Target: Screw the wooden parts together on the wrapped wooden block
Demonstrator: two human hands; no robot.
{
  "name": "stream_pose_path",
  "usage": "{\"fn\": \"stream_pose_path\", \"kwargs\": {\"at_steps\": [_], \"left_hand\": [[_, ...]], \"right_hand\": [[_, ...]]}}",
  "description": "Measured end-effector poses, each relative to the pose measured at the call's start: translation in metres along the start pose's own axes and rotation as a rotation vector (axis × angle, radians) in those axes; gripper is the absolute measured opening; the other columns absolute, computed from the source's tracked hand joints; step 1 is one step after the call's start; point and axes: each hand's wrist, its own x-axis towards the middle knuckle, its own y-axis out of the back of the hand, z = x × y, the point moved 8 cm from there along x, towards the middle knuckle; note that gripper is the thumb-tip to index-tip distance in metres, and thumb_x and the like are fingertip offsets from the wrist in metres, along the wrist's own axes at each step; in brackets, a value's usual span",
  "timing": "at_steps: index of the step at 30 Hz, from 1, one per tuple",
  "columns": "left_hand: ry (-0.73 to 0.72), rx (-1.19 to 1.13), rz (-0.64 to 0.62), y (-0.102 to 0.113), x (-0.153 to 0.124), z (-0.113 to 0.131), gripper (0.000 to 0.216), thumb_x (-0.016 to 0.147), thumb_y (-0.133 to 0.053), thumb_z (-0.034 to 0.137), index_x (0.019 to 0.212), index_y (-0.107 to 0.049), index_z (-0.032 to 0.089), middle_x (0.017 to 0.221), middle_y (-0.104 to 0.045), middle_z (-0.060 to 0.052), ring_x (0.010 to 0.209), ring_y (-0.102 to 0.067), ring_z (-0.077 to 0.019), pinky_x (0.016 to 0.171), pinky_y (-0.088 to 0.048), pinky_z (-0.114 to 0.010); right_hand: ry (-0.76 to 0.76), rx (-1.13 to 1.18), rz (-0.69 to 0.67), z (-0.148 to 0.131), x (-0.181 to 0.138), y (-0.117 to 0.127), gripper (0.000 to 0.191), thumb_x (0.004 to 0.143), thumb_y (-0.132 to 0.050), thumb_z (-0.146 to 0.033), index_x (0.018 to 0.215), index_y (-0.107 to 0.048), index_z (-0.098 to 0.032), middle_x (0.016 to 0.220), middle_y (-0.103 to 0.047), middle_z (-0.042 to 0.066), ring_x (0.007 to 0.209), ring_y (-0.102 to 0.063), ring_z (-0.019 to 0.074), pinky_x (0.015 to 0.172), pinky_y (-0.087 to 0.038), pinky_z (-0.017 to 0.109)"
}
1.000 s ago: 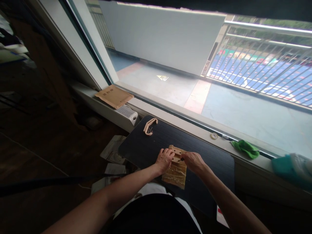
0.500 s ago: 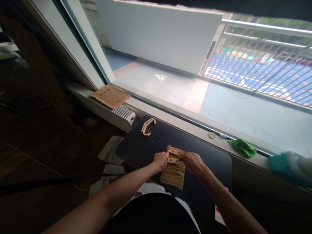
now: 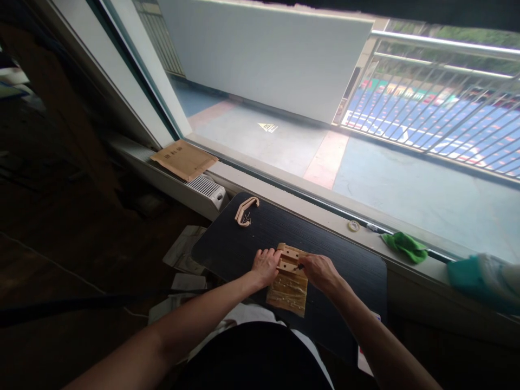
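A small wooden frame with dark round holes [image 3: 290, 267] lies on a yellowish, wrinkled sheet [image 3: 286, 295] on the black table. My left hand [image 3: 266, 266] is closed on the frame's left end. At the right end my right hand [image 3: 319, 271] is closed around a thin dark tool [image 3: 299, 266], mostly hidden in the fingers, whose kind I cannot make out. The tool's tip meets or nearly meets the near wooden bar. Curved light-wood pieces [image 3: 241, 211] and several small pins or screws [image 3: 247, 219] lie at the table's far left corner.
The black table [image 3: 349, 271] stands against a window sill. On the sill are a tape roll [image 3: 353, 226], a green cloth [image 3: 405, 247] and a teal container [image 3: 467, 276]. A brown cardboard packet [image 3: 184, 159] rests on a white radiator [image 3: 209, 190] to the left.
My left hand has shifted very slightly left along with the wooden frame's near bar. My right hand stays at the frame's right end with the dark tool.
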Motion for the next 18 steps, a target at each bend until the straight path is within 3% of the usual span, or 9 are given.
{"fn": "stream_pose_path", "kwargs": {"at_steps": [3, 6, 9, 12, 18], "left_hand": [[-0.207, 0.018, 0.1, 0.021, -0.017, 0.026, 0.027, 0.082, -0.045, 0.016, 0.109, -0.05, 0.017, 0.108, -0.056, -0.009, 0.104, -0.048, -0.0228, 0.093, -0.035, -0.038], [-0.424, -0.055, -0.046, 0.009, -0.035, 0.057, 0.022, 0.082, -0.043, 0.014, 0.102, -0.053, 0.018, 0.107, -0.056, -0.007, 0.102, -0.05, -0.0193, 0.089, -0.041, -0.03], [-0.311, -0.077, -0.15, -0.012, -0.037, 0.062, 0.035, 0.075, -0.052, 0.017, 0.109, -0.05, 0.015, 0.117, -0.053, -0.009, 0.109, -0.048, -0.0225, 0.088, -0.044, -0.031], [-0.203, -0.038, -0.131, -0.026, -0.031, 0.059, 0.052, 0.072, -0.051, 0.016, 0.122, -0.041, 0.009, 0.129, -0.045, -0.014, 0.119, -0.041, -0.0261, 0.097, -0.039, -0.035], [-0.24, 0.083, -0.087, -0.04, -0.024, 0.061, 0.046, 0.08, -0.04, 0.013, 0.125, -0.04, 0.006, 0.129, -0.043, -0.017, 0.12, -0.037, -0.0271, 0.095, -0.039, -0.038]], "right_hand": [[-0.005, 0.012, 0.003, 0.003, 0.0, -0.001, 0.026, 0.084, -0.042, -0.015, 0.094, -0.065, -0.022, 0.094, -0.069, 0.004, 0.087, -0.063, 0.0168, 0.071, -0.042, 0.024], [-0.004, 0.009, -0.006, 0.005, 0.001, -0.002, 0.026, 0.082, -0.042, -0.014, 0.092, -0.065, -0.022, 0.095, -0.069, 0.004, 0.088, -0.063, 0.0165, 0.071, -0.042, 0.023], [0.004, -0.005, -0.007, 0.005, 0.0, 0.0, 0.025, 0.081, -0.042, -0.013, 0.089, -0.065, -0.021, 0.093, -0.069, 0.004, 0.087, -0.064, 0.0165, 0.071, -0.043, 0.023], [0.011, -0.001, -0.014, 0.002, -0.002, 0.003, 0.026, 0.081, -0.042, -0.013, 0.091, -0.064, -0.022, 0.093, -0.069, 0.004, 0.086, -0.064, 0.0162, 0.07, -0.043, 0.023], [0.046, -0.015, -0.027, -0.003, -0.002, 0.003, 0.027, 0.086, -0.037, -0.013, 0.092, -0.062, -0.02, 0.092, -0.069, 0.005, 0.085, -0.064, 0.0157, 0.07, -0.043, 0.023]]}}
